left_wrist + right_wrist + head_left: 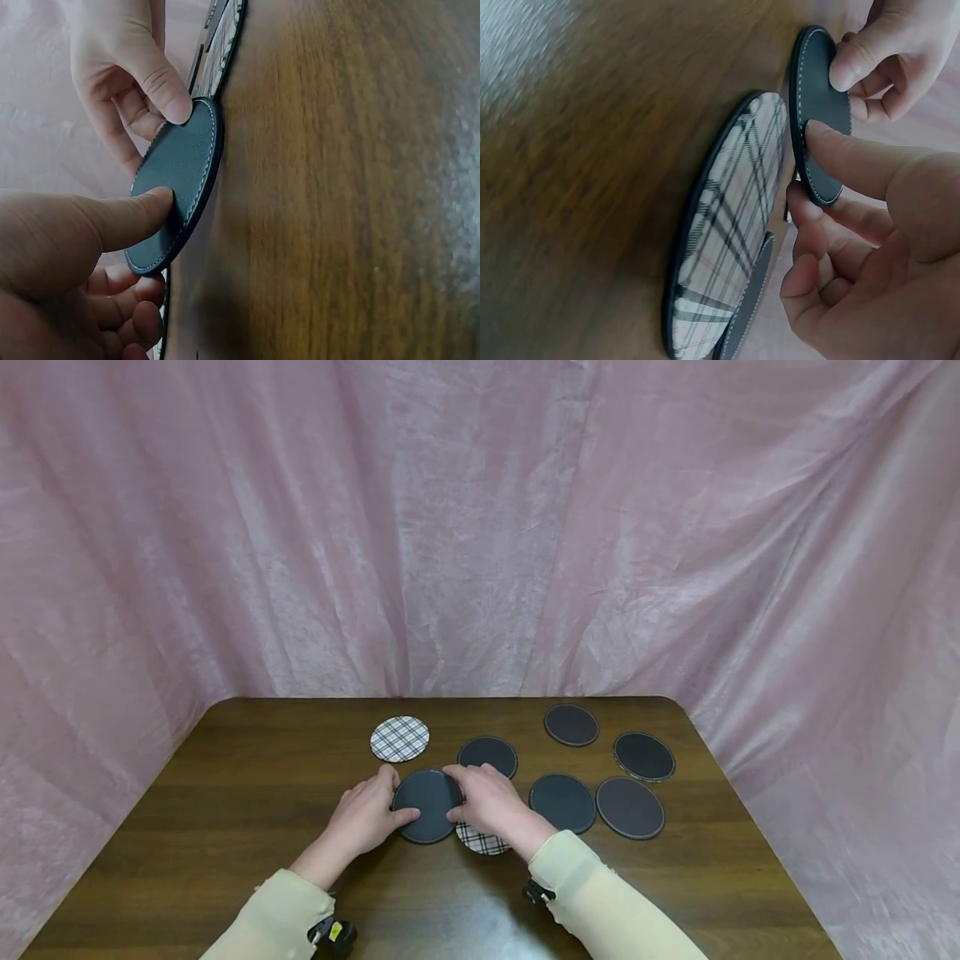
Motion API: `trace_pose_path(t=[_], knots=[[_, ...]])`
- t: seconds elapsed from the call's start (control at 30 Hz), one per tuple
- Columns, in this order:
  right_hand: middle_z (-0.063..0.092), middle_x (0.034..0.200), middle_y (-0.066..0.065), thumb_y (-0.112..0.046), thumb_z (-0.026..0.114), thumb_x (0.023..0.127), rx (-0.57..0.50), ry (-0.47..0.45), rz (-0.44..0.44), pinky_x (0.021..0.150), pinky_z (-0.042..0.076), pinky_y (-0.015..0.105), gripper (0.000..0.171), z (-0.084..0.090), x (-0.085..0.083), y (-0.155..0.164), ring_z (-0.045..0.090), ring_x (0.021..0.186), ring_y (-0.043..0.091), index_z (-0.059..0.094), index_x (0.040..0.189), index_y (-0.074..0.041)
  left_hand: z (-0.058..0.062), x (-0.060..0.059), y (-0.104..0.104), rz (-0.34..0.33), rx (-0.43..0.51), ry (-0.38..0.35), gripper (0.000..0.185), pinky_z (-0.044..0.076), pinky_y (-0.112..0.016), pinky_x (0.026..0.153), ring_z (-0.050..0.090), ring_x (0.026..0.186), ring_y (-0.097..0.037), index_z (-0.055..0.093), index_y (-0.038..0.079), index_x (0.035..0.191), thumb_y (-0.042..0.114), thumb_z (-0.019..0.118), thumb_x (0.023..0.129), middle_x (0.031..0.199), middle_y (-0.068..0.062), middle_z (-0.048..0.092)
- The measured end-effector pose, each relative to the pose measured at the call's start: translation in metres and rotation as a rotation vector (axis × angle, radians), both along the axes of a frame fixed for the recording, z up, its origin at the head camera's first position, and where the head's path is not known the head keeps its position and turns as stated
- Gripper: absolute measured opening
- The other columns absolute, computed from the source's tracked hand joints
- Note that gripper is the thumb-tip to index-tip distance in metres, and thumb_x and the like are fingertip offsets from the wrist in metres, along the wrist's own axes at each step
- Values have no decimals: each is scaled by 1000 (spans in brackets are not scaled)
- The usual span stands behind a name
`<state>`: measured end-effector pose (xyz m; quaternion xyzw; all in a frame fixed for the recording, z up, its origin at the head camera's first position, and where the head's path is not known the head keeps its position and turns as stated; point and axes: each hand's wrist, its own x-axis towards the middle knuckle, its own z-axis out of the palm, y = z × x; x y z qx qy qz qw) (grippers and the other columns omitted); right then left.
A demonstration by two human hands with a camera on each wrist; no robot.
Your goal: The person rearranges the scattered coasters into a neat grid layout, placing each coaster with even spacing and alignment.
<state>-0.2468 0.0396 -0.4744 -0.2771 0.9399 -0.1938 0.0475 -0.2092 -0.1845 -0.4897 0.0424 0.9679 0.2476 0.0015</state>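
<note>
Both hands pinch one round dark coaster (426, 810) with a stitched rim, thumbs on its upper face and fingers at or under its edge. My left hand (363, 814) has its left side; my right hand (489, 799) has its right side. In the right wrist view the coaster (821, 112) looks tilted and seems raised off the table. A plaid coaster (727, 225), black-edged, lies beside it, partly covered by my right hand in the head view. Just behind my right hand is another dark coaster (489, 753), its near part hidden.
A second plaid coaster (400, 739) lies at the back left. To the right are several dark coasters, among them a near one (562, 803), a brownish one (630, 808) and a far one (572, 725). The brown wooden table (225, 793) ends at a pink curtain (480, 527).
</note>
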Motion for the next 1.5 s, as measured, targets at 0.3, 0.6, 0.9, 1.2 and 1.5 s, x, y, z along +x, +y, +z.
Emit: trace_pose_path(t=[0.3, 0.6, 0.9, 1.2, 1.5], knots=[[70, 102, -2, -25, 95, 90, -19, -2, 3, 85, 49, 33, 62, -5, -3, -3, 53, 96, 18, 71, 145, -11, 1, 4, -6, 4, -10, -22, 53, 44, -53, 83, 55, 76, -24, 58, 3, 117, 36, 92, 93, 80, -3, 57], [72, 112, 0, -31, 94, 92, 9, 38, 24, 89, 50, 34, 58, -12, -2, -4, 55, 99, 19, 74, 142, -12, -2, 8, -11, 8, -6, -29, 52, 45, -52, 82, 55, 75, -22, 60, 4, 116, 40, 91, 94, 81, -1, 58], [72, 112, 0, -30, 93, 92, 32, 83, 50, 90, 51, 38, 50, -13, 0, -3, 58, 103, 21, 78, 136, -12, -8, 9, -13, 2, -43, 0, 48, 46, -54, 83, 57, 78, -22, 65, 6, 114, 39, 91, 93, 84, -1, 59], [69, 139, 4, -29, 90, 96, 66, -2, 78, 108, 48, 47, 52, -7, 0, 4, 58, 123, 25, 74, 144, -17, -6, 10, -11, -12, -61, 14, 48, 45, -53, 81, 57, 78, -22, 66, 4, 117, 37, 92, 93, 84, -1, 59], [68, 141, 4, -27, 92, 94, 63, -9, 104, 110, 48, 46, 54, -9, 0, 9, 58, 126, 25, 74, 145, -17, -9, 10, -9, -18, -68, 11, 47, 44, -52, 82, 57, 80, -20, 66, 5, 117, 36, 92, 93, 85, 0, 59]])
